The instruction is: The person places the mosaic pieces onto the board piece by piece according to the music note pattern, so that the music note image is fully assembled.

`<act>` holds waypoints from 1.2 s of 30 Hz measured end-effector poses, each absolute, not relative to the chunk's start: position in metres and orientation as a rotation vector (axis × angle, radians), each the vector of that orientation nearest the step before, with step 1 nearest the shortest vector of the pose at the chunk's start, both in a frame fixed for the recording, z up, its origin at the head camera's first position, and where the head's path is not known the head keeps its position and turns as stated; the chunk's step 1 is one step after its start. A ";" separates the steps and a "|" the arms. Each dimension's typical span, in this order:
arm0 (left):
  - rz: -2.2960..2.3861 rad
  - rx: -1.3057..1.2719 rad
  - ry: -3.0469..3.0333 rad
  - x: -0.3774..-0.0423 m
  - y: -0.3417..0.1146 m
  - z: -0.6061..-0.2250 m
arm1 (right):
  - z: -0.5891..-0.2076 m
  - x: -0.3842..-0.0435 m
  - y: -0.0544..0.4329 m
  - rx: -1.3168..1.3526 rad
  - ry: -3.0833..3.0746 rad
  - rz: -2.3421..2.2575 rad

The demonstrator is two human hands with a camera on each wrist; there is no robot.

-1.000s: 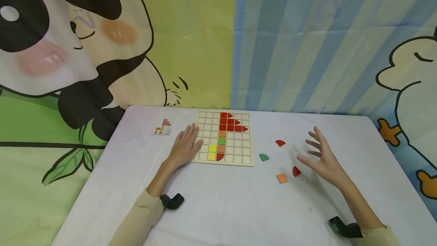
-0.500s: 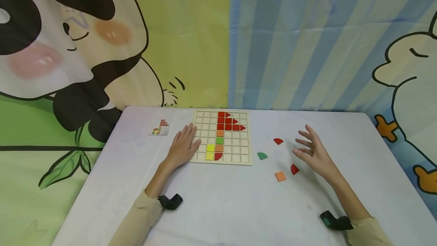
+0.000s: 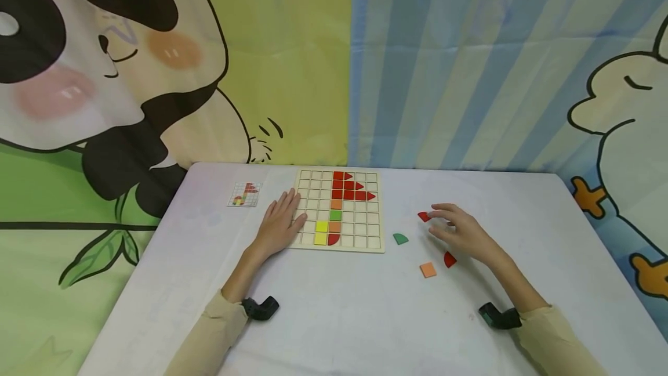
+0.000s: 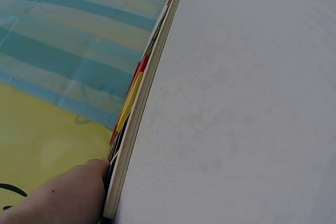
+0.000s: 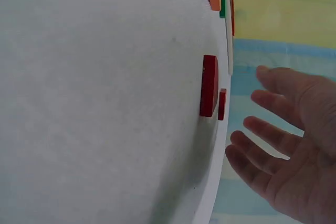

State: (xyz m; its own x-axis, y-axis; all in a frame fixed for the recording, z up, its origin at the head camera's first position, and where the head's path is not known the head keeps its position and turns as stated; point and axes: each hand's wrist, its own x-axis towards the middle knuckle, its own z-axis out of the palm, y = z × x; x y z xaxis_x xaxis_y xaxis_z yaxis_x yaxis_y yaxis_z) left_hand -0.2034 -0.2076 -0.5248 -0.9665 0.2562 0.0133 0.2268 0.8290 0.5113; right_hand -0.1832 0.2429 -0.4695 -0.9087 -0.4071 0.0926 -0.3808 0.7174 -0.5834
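Note:
My left hand (image 3: 278, 226) lies flat with straight fingers on the left edge of a wooden grid board (image 3: 369, 220). Red, orange, green and yellow tiles fill some of its squares. Over the table to the right of the board, my right hand (image 3: 461, 232) hovers with relaxed, parted fingers and holds nothing. Its fingertips overlap the far red quarter-circle tile (image 3: 423, 216) in the head view. Closer to me lies a second red quarter-circle tile (image 3: 449, 259), beneath the wrist side of that hand. A green quarter-circle tile (image 3: 400, 238) and an orange square tile (image 3: 428, 270) lie nearby.
Left of the board is a small pattern card (image 3: 243, 194) showing a coloured grid design. The white table (image 3: 334, 318) ends at the back against a printed curtain (image 3: 292, 74). Each wrist wears a black camera (image 3: 500, 316).
My right hand has moved left and turned palm down, bringing its fingertips to the far red tile. The left hand stays on the board. The head view has shifted slightly.

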 end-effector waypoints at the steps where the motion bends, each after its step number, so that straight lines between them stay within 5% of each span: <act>1: 0.816 0.390 2.952 -0.203 -0.208 -0.525 | -0.469 -0.187 0.239 -0.670 2.877 -0.886; 20: 0.811 0.383 2.946 -0.203 -0.210 -0.524 | -0.461 -0.231 0.200 -0.721 2.887 -0.421; 36: 0.806 0.381 2.945 -0.203 -0.208 -0.525 | -0.435 -0.242 0.022 -1.069 2.611 -0.506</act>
State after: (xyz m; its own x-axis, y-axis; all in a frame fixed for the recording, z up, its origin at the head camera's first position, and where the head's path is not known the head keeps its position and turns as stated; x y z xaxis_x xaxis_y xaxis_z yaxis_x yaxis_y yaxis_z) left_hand -0.2031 -0.2085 -0.5252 -0.9673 0.2536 0.0026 0.2195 0.8322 0.5092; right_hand -0.2420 0.0215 -0.4351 -0.6893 -0.7148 -0.1183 -0.6189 0.6658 -0.4167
